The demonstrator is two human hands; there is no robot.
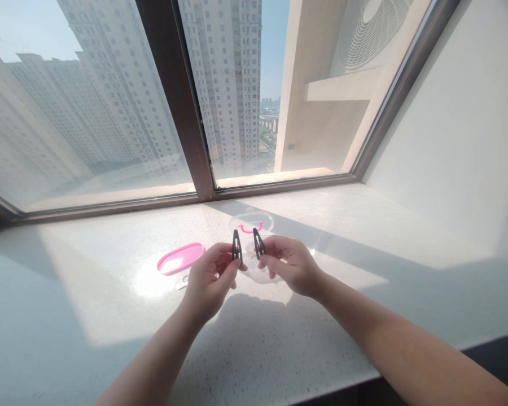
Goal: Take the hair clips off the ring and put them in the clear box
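Observation:
Two black snap hair clips are held up side by side over the windowsill. My left hand point(214, 276) pinches one hair clip point(236, 245) near its lower end, upright. In my right hand point(291, 265) is the other hair clip point(258, 243), its top leaning slightly left. A small gap separates the clips. Behind and below them lies a clear plastic case point(251, 219) with its lid raised and a pink curved mark on it; my fingers and the clips partly cover it.
A pink oval tray or lid point(181, 258) lies left of my left hand, beside a small metallic item point(183, 284) that I cannot make out. The speckled sill point(254, 338) ends at a front edge. A brown-framed window point(203, 169) stands behind, with a white wall point(452, 146) at right.

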